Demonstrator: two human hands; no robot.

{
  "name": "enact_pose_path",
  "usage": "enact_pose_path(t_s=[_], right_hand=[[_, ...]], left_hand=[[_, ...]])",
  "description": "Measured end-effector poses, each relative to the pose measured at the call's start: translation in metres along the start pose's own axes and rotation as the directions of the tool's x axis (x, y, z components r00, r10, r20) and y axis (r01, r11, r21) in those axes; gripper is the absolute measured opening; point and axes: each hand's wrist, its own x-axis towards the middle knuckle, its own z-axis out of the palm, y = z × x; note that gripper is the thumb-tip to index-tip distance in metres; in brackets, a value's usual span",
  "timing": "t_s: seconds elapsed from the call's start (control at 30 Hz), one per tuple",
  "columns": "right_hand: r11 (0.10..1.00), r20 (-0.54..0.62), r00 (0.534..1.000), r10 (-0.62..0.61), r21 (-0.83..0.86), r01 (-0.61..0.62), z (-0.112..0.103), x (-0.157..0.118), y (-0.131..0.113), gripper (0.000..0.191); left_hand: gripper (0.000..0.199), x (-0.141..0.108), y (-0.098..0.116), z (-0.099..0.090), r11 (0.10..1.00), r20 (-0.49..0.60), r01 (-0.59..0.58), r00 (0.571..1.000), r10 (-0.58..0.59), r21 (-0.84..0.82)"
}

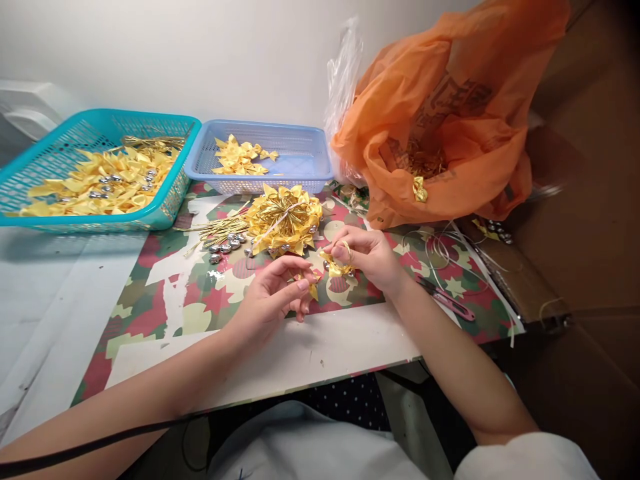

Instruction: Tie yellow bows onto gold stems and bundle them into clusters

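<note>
My right hand (pixel 369 259) pinches a small yellow ribbon bow (pixel 339 269) with silver bells on it and a loop of gold tie standing above it. To its left, my left hand (pixel 275 290) is loosely curled, thumb and fingers apart. A yellow ribbon piece (pixel 314 291) shows just behind its fingertips; whether they touch it I cannot tell. Beyond both hands lies a round bundle of yellow ribbon bows (pixel 285 220) with gold ties gathered in its middle. Beside it are loose silver bells (pixel 227 245) and a bunch of gold twist ties (pixel 217 230).
A teal basket (pixel 165 210) of yellow bows and bells stands at left, beside a blue basket (pixel 305 179) with several bows. An orange plastic bag (pixel 450 193) stands at back right. Pink-handled snips (pixel 454 305) and thin pale cord (pixel 440 250) lie by my right forearm.
</note>
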Motion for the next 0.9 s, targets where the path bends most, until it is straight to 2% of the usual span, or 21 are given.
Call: enact_pose_path(t_s=[0.3, 0.37, 0.5, 0.57, 0.63, 0.73, 0.77, 0.83, 0.9], right_hand=[[0.997, 0.043, 0.998, -0.049, -0.059, 0.051, -0.001, -0.002, 0.005, 0.031], [0.99, 0.032, 0.997, -0.074, -0.117, 0.077, 0.001, -0.003, 0.005, 0.028], [0.931, 0.012, 0.986, -0.168, -0.328, 0.163, 0.01, -0.008, 0.005, 0.014], [0.904, 0.028, 0.978, -0.205, -0.379, 0.2, 0.014, -0.01, 0.005, 0.009], [0.892, 0.064, 0.975, -0.215, -0.394, 0.223, 0.015, -0.01, 0.004, 0.009], [0.89, 0.131, 0.969, -0.209, -0.385, 0.244, 0.006, -0.007, 0.001, 0.007], [0.889, 0.124, 0.97, -0.209, -0.389, 0.241, 0.001, -0.005, -0.001, 0.009], [0.876, 0.033, 0.98, -0.197, -0.443, 0.192, -0.012, -0.002, -0.003, 0.011], [0.833, -0.06, 0.99, -0.127, -0.549, 0.074, -0.025, 0.0, -0.003, 0.013]], left_hand=[[0.023, -0.001, 0.0, 0.001, 0.999, 0.01, -0.053, 0.999, 0.053, 0.007], [0.025, 0.0, -0.001, 0.0, 0.997, 0.02, -0.074, 0.997, 0.074, 0.008], [0.042, 0.001, -0.003, -0.004, 0.993, 0.073, -0.111, 0.991, 0.108, 0.031], [0.044, 0.001, -0.004, -0.005, 0.993, 0.058, -0.087, 0.995, 0.082, 0.083], [0.039, 0.001, -0.004, -0.005, 0.989, 0.023, -0.048, 0.999, 0.046, 0.137], [0.033, 0.001, -0.002, -0.004, 0.99, 0.011, -0.017, 1.0, 0.015, 0.137], [0.033, 0.001, -0.002, -0.003, 0.993, 0.008, -0.012, 1.0, 0.011, 0.119], [0.035, 0.001, -0.001, -0.003, 0.996, -0.009, 0.0, 1.0, 0.0, 0.086], [0.036, 0.002, -0.001, -0.002, 0.998, -0.022, 0.008, 1.0, -0.007, 0.061]])
